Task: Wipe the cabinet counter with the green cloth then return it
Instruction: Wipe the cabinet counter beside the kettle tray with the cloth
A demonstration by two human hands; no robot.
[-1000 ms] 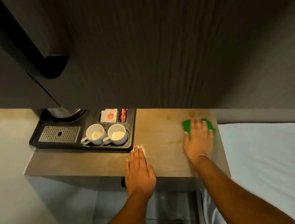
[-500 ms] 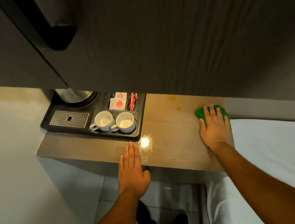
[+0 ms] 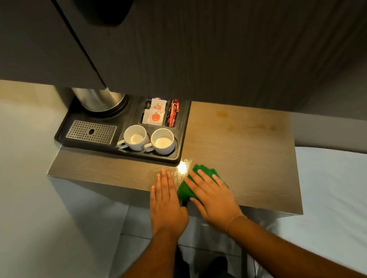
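Note:
The green cloth (image 3: 185, 190) lies bunched on the wooden cabinet counter (image 3: 248, 152) at its front edge, mostly under my right hand (image 3: 212, 195), which presses flat on it with fingers spread. My left hand (image 3: 165, 203) rests flat and open on the counter's front edge just left of the cloth, almost touching it. Faint yellowish stains (image 3: 231, 125) mark the counter near the back wall.
A black tray (image 3: 184, 136) on the counter's left half holds two white cups (image 3: 148, 139), a steel kettle (image 3: 99, 99), sachets (image 3: 156, 114) and a drip grate (image 3: 92, 135). Dark cabinet doors hang above. A white bed (image 3: 359, 193) adjoins the counter's right side.
My right hand has swept the green cloth from the counter's far right back corner leftward to the front edge beside my left hand. The camera has moved closer.

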